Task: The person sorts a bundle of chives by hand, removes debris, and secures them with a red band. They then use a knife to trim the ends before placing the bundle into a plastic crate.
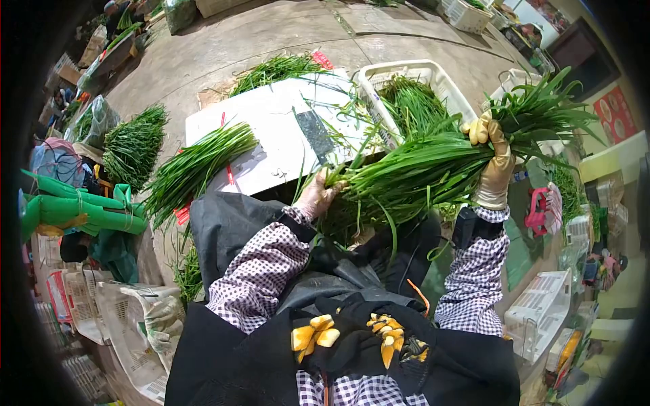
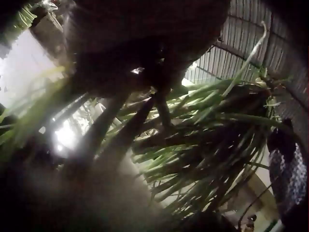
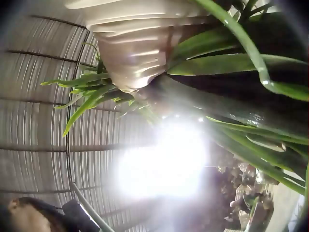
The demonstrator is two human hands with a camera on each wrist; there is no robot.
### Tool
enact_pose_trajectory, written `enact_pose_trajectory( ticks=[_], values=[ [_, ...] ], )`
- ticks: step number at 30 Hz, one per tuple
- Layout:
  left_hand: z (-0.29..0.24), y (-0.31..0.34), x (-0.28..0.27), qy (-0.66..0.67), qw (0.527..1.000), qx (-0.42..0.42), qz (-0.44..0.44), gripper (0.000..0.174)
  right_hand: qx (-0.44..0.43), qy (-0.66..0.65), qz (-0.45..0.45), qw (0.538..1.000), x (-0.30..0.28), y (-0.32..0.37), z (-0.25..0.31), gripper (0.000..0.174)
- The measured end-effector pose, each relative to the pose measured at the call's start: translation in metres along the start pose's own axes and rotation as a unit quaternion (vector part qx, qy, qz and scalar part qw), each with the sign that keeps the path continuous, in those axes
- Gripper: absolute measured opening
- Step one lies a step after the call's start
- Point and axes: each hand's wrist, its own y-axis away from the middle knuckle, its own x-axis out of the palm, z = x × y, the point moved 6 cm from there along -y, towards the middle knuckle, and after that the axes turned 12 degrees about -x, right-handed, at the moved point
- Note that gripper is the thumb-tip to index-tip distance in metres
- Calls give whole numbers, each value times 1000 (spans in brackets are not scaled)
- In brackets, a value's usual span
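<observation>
My right hand (image 1: 495, 169), in a pale yellowish glove, grips a thick bunch of garlic chives (image 1: 420, 166) toward its leafy end. The leaf tips (image 1: 542, 111) fan out beyond the fist to the upper right. At the other end, my left hand (image 1: 317, 196) in a thin glove pinches the stem ends, with loose strands hanging below. In the right wrist view, the wrinkled glove (image 3: 135, 43) wraps the broad green leaves (image 3: 217, 65). The left wrist view is dark; chive stems (image 2: 193, 125) spread beside the shadowed fingers.
Before me stands a white board (image 1: 271, 135) with a chive bundle (image 1: 203, 159) on its left, a dark flat slab (image 1: 315, 135) and scattered leaf scraps. A white crate (image 1: 467, 101) of chives sits behind the bunch. More chives (image 1: 135, 145) lie on the left floor; empty crates (image 1: 538, 311) flank me.
</observation>
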Motion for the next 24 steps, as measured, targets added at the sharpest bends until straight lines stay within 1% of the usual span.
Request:
enact_pose_trajectory(
  ticks=[1, 2, 3, 4, 5, 6, 7, 9, 11, 13, 14, 15, 16, 17, 18, 19, 20, 21, 22, 23, 24],
  values=[
    [13, -3, -5, -304, 952, 27, -25, 27, 10, 3, -26, 1000, -3, 2, -1, 28],
    [21, -6, -5, -96, 995, -2, -2, 26, 21, 32, -24, 999, 2, 3, 3, 27],
    [31, -6, -3, 116, 993, -33, 22, 27, 22, 33, -24, 999, 2, 3, 3, 27],
    [36, -5, -8, 116, 992, -32, 23, 27, 15, 32, -14, 999, 2, 2, 4, 27],
    [5, 6, -1, 17, 998, -36, 42, 28, 7, 32, -3, 999, 2, 1, 5, 28],
    [-9, 15, 3, -83, 994, -42, 61, 31, 15, -6, 19, 1000, 6, -1, 6, 29],
    [16, 11, -11, 8, 991, -130, 12, 40, 16, -5, 18, 1000, 5, 0, 7, 29],
    [28, 13, -18, 45, 986, -159, 4, 46, -2, -33, 36, 999, 11, -1, 12, 30],
    [34, 19, -11, 6, 976, -216, 19, 47, 5, -38, 35, 999, 17, 2, 13, 31],
    [38, 32, 5, 71, 932, -349, 74, 40, 15, -72, 28, 997, 19, 6, 8, 32],
    [37, 34, 14, 77, 926, -354, 108, 40, 29, -66, -13, 997, 22, 9, 5, 32],
    [35, 36, 24, 83, 919, -359, 141, 40, 30, -66, -12, 997, 24, 11, 5, 32],
    [33, 37, 29, 108, 916, -357, 151, 38, 33, -77, 9, 996, 28, 13, 5, 31],
    [38, 34, 31, 108, 916, -356, 150, 38, 35, -87, 31, 995, 31, 14, 4, 30],
    [44, 27, 30, 162, 921, -333, 121, 39, 38, -126, 61, 989, 27, 13, -3, 30],
    [49, 21, 27, 216, 922, -308, 91, 40, 38, -126, 62, 989, 22, 16, -7, 30],
    [39, 21, 33, 222, 911, -334, 94, 34, 42, -59, 47, 996, 13, 20, -11, 31],
    [47, 20, 27, 146, 927, -339, 63, 32, 47, 8, 31, 998, 3, 23, -16, 32],
    [49, 15, 26, 22, 952, -297, 68, 31, 44, 52, -3, 998, -16, 27, -22, 32],
    [52, 12, 25, -102, 960, -251, 72, 30, 46, 52, -3, 998, -6, 25, -17, 32],
    [86, -10, 7, -363, 918, -157, 32, 25, 53, -8, 10, 999, 17, 19, -8, 32]
  ],
)
